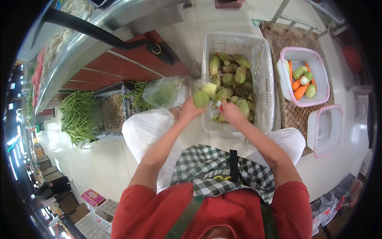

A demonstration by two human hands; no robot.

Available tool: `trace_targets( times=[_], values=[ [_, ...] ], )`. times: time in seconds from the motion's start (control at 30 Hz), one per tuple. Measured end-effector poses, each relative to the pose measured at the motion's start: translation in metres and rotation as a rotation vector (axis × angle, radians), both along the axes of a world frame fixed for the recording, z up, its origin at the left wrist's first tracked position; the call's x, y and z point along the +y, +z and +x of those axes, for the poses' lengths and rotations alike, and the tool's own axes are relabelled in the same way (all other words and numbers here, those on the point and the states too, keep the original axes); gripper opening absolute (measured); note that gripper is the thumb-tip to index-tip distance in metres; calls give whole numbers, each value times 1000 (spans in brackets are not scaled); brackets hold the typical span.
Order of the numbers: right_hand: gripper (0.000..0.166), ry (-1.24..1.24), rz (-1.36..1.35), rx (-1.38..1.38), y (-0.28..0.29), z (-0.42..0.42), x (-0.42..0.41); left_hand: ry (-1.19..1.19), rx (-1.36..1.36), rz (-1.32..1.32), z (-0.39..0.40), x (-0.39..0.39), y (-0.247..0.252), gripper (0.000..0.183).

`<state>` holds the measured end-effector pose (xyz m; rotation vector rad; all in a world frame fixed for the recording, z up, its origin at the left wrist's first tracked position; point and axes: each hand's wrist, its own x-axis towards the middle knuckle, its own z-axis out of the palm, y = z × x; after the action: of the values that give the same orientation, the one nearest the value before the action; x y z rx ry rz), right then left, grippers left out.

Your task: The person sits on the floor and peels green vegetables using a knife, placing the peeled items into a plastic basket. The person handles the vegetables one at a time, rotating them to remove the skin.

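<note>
My left hand (190,108) holds a green radish (201,98) at the left rim of a white plastic crate (264,98). A paler green piece (209,88) shows against the radish's far side; whether it is joined cannot be told. Over the crate's near part, my right hand (233,113) grips a small tool (220,105) with a red part and a pale metallic end. Its exact kind is too small to make out. Several green radishes (230,79) lie in the crate, with leafy trimmings (220,117) and a large pale green piece (242,107) near my right hand.
Right of the crate, a pink-rimmed tub (320,89) with carrots (301,91) and peeled radishes stands on a worn board (276,38). Another tub (325,131) sits nearer me. Long beans (79,115) and a bagged green vegetable (164,92) lie left, below a metal-edged counter (74,44).
</note>
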<state>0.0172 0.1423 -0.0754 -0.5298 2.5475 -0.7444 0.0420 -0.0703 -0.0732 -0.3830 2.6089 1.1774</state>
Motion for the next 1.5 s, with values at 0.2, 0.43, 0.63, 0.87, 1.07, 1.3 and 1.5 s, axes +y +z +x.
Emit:
trace_targets(
  times=[0.2,0.43,0.63,0.87,1.07,1.3,1.5],
  values=[
    [36,45,-29,68,16,-18,-10,60,-33,-200,-8,-7,11,71],
    [34,15,22,-2,-5,-2,-3,-57,13,-116,2,-3,1,77],
    [32,0,-25,58,17,-2,-3,18,-50,-172,-6,4,37,84],
    [33,73,-2,39,-7,-5,-2,-23,-113,-257,-1,2,9,77],
    [30,72,-23,-84,7,-13,-2,66,-59,14,-12,7,21,63],
    [30,167,-60,-165,-11,-28,8,97,76,-44,-7,11,4,60],
    [30,215,-190,-143,-17,-33,14,126,149,-17,-1,9,-16,62]
  ],
)
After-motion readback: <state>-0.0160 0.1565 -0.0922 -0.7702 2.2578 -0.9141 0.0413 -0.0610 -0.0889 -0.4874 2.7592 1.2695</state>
